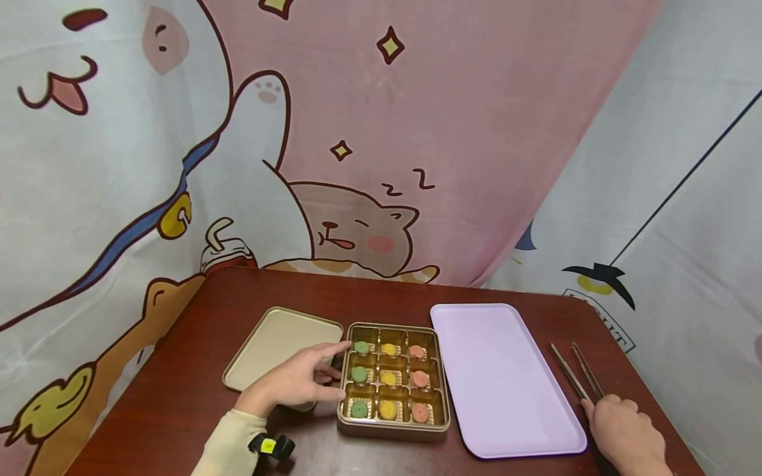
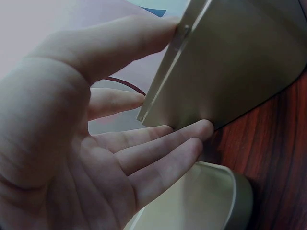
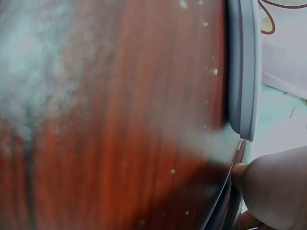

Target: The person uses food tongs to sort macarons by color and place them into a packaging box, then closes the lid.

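My left hand (image 1: 293, 380) rests against the left side of a square gold tin (image 1: 393, 430). Its thumb and fingers are spread along that side, and in the left wrist view the fingertips (image 2: 204, 128) touch the tin's wall (image 2: 240, 62). Gold dividers split the tin into several compartments, holding small round macaron-like sweets: green (image 1: 360, 375) at left, yellow (image 1: 387, 378) in the middle, pink (image 1: 419, 379) at right. At the table's right side, my right hand (image 1: 628, 433) grips metal tongs (image 1: 570, 374), their arms apart and pointing away from me.
A lilac tray (image 1: 506, 377) lies between the tin and the tongs, its long side close to the tin. Left of the tin, a gold lid (image 1: 282, 344) lies flat, partly under my left hand in view. A printed curtain (image 1: 476, 132) hangs behind the brown table (image 1: 178, 396).
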`<state>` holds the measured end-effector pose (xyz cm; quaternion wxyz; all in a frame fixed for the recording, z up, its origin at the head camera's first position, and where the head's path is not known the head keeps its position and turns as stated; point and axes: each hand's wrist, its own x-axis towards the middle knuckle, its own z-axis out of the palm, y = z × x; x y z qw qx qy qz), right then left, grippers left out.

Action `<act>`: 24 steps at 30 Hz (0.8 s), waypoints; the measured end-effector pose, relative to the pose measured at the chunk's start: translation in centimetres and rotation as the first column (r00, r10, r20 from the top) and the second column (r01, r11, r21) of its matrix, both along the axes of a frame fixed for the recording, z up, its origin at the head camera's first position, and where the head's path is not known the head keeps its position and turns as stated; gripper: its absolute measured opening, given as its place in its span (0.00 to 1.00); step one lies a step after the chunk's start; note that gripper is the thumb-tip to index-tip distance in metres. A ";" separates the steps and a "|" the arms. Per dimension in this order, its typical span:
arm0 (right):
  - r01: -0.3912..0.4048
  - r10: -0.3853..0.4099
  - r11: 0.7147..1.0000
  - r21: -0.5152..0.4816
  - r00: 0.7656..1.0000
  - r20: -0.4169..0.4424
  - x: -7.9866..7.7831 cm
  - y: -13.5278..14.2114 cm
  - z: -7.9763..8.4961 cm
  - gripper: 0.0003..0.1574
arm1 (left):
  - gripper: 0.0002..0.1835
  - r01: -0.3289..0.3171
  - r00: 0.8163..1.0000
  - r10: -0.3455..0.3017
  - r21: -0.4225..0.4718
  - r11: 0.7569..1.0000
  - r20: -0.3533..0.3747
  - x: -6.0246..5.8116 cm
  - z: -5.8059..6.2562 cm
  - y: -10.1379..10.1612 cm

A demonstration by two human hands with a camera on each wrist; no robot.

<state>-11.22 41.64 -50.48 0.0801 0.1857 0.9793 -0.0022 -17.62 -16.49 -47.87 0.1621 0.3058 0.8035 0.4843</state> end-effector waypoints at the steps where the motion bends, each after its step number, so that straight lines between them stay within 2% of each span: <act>1: -0.001 0.001 1.000 0.000 1.000 0.001 0.0 0.0 0.0 0.35 | 0.49 0.000 1.000 0.000 -0.001 1.000 -0.001 0.0 0.0 0.0; 24: -0.001 0.003 0.999 -0.037 0.998 0.056 0.0 0.2 0.6 0.37 | 0.50 0.002 1.000 -0.002 -0.004 1.000 -0.005 0.0 0.0 -0.1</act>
